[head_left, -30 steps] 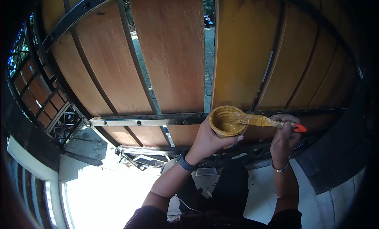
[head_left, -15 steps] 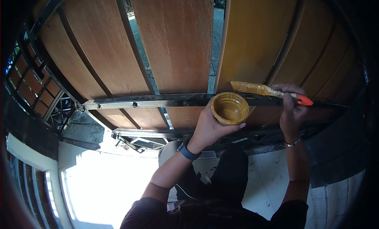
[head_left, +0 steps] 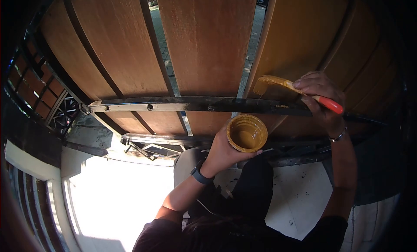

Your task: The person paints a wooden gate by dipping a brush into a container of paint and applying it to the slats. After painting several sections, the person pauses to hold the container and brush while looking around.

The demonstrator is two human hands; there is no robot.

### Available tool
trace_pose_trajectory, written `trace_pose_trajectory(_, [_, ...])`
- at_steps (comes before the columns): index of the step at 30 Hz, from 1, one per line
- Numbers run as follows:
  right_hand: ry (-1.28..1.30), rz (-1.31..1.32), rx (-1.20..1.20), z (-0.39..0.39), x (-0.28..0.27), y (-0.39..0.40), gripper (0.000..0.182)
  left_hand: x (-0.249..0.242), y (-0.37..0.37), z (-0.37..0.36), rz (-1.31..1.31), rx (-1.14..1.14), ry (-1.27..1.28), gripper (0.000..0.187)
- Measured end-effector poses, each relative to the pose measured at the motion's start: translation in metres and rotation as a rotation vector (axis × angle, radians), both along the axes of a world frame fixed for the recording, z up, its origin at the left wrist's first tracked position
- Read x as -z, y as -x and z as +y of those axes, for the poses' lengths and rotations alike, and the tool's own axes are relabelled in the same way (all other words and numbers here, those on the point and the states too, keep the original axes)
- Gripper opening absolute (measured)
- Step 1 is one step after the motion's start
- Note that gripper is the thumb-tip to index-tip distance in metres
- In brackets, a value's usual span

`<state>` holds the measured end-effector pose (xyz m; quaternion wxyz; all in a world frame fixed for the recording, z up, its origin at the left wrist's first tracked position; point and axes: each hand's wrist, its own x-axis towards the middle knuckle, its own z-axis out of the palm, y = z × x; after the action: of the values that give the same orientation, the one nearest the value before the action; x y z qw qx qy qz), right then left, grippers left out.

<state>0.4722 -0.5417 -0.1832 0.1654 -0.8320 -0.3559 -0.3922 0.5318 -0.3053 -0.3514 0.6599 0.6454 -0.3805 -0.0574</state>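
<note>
My left hand [head_left: 223, 150] is wrapped round a plastic cup [head_left: 236, 148] with yellow-brown paint [head_left: 246, 136] inside, held over my knees with its mouth facing up. In my right hand [head_left: 323, 97] is a paintbrush [head_left: 282, 83] with a red-ended handle, its bristles coated in the same paint. The bristles point left and overlap the lower part of a yellow-brown coated panel [head_left: 304, 34]. To the left of it stands a redder wooden panel [head_left: 204, 43] without that yellow tone.
A dark metal rail [head_left: 182, 103] with bolts runs across the panels, above a lower frame [head_left: 165, 141]. Narrow gaps between panels show paving behind. Bright sun falls on the pale floor [head_left: 117, 195] at left; dark spots mark the floor [head_left: 299, 191] at right.
The brush has moved from above the cup up to the coated panel, and its bristles now bend downward. The cup has come lower and slightly left. My view has shifted a little.
</note>
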Motion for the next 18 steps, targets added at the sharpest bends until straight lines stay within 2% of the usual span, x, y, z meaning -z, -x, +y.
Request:
trace_pose_trajectory(2, [0.053, -0.016, 0.021, 0.004, -0.006, 0.007, 0.021, 0.007, 0.004, 0.007, -0.015, -0.005, -0.017, 0.082])
trace_pose_trajectory(4, [0.022, 0.039, -0.057, 0.009, -0.002, 0.01, 0.02, 0.015, 0.008, 0.014, -0.033, -0.009, -0.037, 0.086])
trace_pose_trajectory(9, [0.072, 0.16, -0.047, 0.011, 0.029, -0.007, 0.03, 0.033, 0.015, 0.026, -0.017, 0.042, -0.078, 0.089])
trace_pose_trajectory(15, [0.149, 0.03, 0.003, 0.013, 0.0, -0.006, 0.031, 0.045, 0.018, 0.034, 0.037, 0.015, -0.09, 0.09])
trace_pose_trajectory(18, [0.112, 0.105, -0.04, 0.018, 0.011, -0.007, 0.032, 0.05, 0.019, 0.036, 0.032, 0.021, -0.095, 0.09])
